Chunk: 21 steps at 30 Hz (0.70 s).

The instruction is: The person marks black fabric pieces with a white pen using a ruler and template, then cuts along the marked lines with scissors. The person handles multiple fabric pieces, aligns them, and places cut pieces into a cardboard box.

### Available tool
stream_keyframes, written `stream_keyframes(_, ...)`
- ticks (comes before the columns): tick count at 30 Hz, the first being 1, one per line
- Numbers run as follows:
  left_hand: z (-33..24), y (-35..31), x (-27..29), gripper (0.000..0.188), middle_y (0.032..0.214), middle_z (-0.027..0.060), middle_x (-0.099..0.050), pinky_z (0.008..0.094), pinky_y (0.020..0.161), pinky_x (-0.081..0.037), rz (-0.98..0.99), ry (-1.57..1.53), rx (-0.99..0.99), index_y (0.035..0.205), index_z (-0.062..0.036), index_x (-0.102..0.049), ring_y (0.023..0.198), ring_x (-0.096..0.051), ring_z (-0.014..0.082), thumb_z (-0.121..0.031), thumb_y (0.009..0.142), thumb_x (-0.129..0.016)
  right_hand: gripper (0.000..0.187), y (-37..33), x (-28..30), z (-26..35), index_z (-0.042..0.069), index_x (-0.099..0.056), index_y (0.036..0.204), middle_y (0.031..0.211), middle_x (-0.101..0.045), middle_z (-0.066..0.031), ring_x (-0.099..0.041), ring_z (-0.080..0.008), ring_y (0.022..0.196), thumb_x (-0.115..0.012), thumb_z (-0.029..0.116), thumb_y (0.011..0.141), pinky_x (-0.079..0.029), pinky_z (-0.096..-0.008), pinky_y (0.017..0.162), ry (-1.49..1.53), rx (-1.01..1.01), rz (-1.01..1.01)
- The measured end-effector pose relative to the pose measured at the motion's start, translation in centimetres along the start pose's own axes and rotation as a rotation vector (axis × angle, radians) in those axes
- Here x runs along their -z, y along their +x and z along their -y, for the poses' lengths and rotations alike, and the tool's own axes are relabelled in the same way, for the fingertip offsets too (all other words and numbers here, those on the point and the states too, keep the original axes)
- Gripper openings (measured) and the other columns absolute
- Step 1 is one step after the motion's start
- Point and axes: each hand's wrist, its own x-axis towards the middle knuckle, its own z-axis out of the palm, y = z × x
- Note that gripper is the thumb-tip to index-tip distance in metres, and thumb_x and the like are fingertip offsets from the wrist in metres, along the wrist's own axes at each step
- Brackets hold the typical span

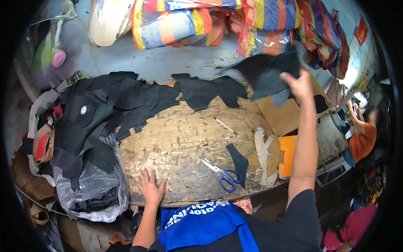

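Note:
My right hand, raised at the far right of the table, is closed on a black leather piece that hangs beside and partly over an open cardboard box. Its outline is a little blurred. Fingers spread, my left hand rests flat on the worn wooden tabletop by the near edge, holding nothing. Between the arms lie scissors with blue handles, blades partly apart, and a small cut black piece. Two pens, one white and one slim, lie farther back.
Black leather scraps heap along the back and left. A clear plastic bag of dark pieces stands at left. Tan pattern pieces lie beside an orange card. Striped woven sacks line the wall. A person is at far right.

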Motion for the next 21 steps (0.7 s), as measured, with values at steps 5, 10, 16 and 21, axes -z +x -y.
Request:
stream_keyframes(5, 0.0, 0.8, -0.7, 0.051, 0.143, 0.0228, -0.036, 0.0619, 0.107, -0.012, -0.012, -0.002, 0.013, 0.125, -0.0031, -0.055, 0.137, -0.025, 0.0387, -0.030, 0.083, -0.064, 0.043, 4.0, 9.8, -3.9, -0.013, -0.058, 0.106, 0.104, -0.064, -0.0170, -0.065, -0.0271, 0.085, -0.077, -0.001, 0.068, -0.054, -0.0372, 0.075, 0.381, -0.024, -0.546)
stream_keyframes(10, 0.3, 0.8, -0.9, 0.047, 0.143, 0.0210, -0.037, 0.0614, 0.107, -0.013, -0.022, -0.004, -0.002, 0.124, -0.0018, -0.056, 0.137, -0.024, 0.0381, -0.025, 0.084, -0.063, 0.055, 5.7, 12.8, -8.5, -0.017, -0.056, 0.107, 0.105, -0.063, -0.0198, -0.064, -0.0290, 0.091, -0.082, 0.007, 0.065, -0.054, -0.0402, 0.079, 0.498, -0.229, -0.655)
stream_keyframes(16, 1.1, 0.9, -1.3, 0.043, 0.140, 0.0203, -0.041, 0.0625, 0.108, -0.011, -0.038, -0.040, 0.003, 0.119, -0.0020, -0.058, 0.138, -0.024, 0.0371, -0.024, 0.083, -0.066, 0.082, 0.1, 12.9, -11.0, -0.013, -0.055, 0.115, 0.110, -0.062, -0.0201, -0.063, -0.0264, 0.100, -0.084, 0.043, 0.063, -0.051, -0.0332, 0.081, -0.504, -0.136, -0.762)
stream_keyframes(21, 0.7, 0.6, -0.8, 0.032, 0.120, 0.0181, -0.056, 0.0480, 0.102, -0.031, -0.155, -0.284, -0.069, 0.102, -0.0006, -0.060, 0.119, -0.046, 0.0347, -0.012, 0.075, -0.073, 0.064, -16.1, 4.3, -14.5, -0.010, -0.061, 0.100, 0.094, -0.064, -0.0222, -0.062, -0.0319, 0.086, -0.081, 0.042, 0.067, -0.048, -0.0380, 0.079, -0.678, -0.156, -0.528)
